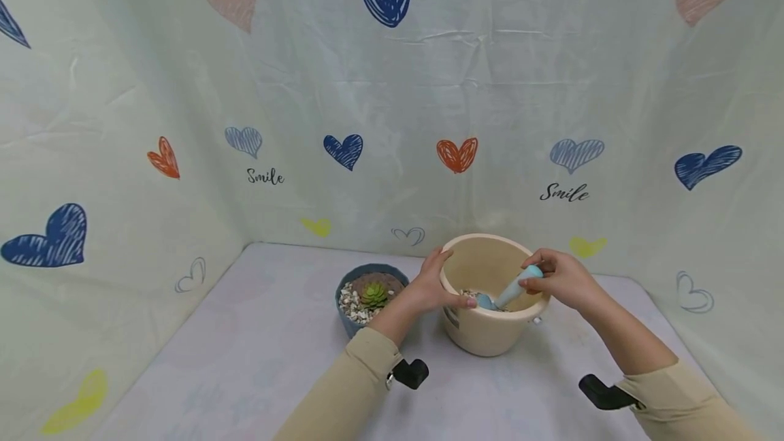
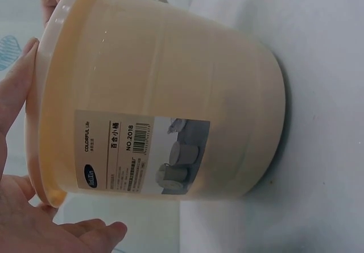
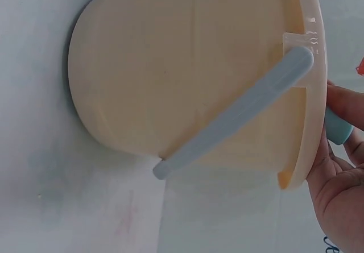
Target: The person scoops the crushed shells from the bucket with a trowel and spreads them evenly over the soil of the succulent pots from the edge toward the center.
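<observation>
A cream plastic bucket [image 1: 486, 335] stands on the table, with some small pale stones [image 1: 468, 293] visible inside. My left hand [image 1: 431, 286] grips its rim on the left side, the thumb along the near edge. In the left wrist view that hand [image 2: 34, 207] is around the rim, above a printed label [image 2: 142, 153]. With my right hand [image 1: 560, 279] I hold the light blue handle of a small trowel [image 1: 513, 289], its blade down inside the bucket. In the right wrist view only the handle's end [image 3: 339, 127] shows among the fingers.
Left of the bucket, partly behind my left forearm, is a blue-grey pot [image 1: 344, 318] with a green succulent [image 1: 373, 295] and white pebbles. The bucket's grey carrying handle [image 3: 227, 119] hangs down its side. A heart-printed curtain [image 1: 416, 87] rises behind the table [image 1: 257, 346].
</observation>
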The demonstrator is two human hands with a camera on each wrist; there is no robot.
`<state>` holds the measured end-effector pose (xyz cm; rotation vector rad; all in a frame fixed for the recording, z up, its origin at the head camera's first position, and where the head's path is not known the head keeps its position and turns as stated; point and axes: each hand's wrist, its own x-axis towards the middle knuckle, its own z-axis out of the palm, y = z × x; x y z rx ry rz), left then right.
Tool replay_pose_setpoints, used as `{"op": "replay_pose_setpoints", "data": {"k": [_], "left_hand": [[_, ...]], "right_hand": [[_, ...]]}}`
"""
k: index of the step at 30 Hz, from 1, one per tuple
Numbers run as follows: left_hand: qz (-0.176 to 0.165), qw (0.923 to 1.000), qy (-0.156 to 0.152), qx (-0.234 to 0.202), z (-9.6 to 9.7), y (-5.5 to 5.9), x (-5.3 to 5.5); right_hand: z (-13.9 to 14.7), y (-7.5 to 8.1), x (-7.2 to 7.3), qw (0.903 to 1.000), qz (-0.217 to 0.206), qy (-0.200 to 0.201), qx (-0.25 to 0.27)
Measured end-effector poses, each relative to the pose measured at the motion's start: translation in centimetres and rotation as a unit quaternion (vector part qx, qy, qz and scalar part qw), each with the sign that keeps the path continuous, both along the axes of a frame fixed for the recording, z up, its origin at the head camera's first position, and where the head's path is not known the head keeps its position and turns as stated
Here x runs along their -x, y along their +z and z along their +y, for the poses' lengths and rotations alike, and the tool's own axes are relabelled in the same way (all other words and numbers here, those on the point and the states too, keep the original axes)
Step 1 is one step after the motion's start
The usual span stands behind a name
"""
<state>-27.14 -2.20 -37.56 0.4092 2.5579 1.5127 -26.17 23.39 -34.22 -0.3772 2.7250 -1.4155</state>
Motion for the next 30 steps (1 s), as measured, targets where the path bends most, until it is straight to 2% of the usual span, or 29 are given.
{"op": "replay_pose_setpoints", "data": {"k": [12,20,30], "left_hand": [[-0.007,1.0,-0.001,0.001,-0.1,0.3,-0.3],[-0.003,0.9999,-0.007,0.008,-0.3,0.2,-0.1],[-0.011,0.9999,-0.01,0.005,-0.3,0.2,0.0]], "right_hand": [[0.4,-0.5,-0.1,0.998,-0.006,-0.018,0.06],[0.4,-0.7,-0.4,0.996,-0.01,-0.045,0.077],[0.4,-1.6,-0.8,0.9898,0.013,-0.071,0.122]]}}
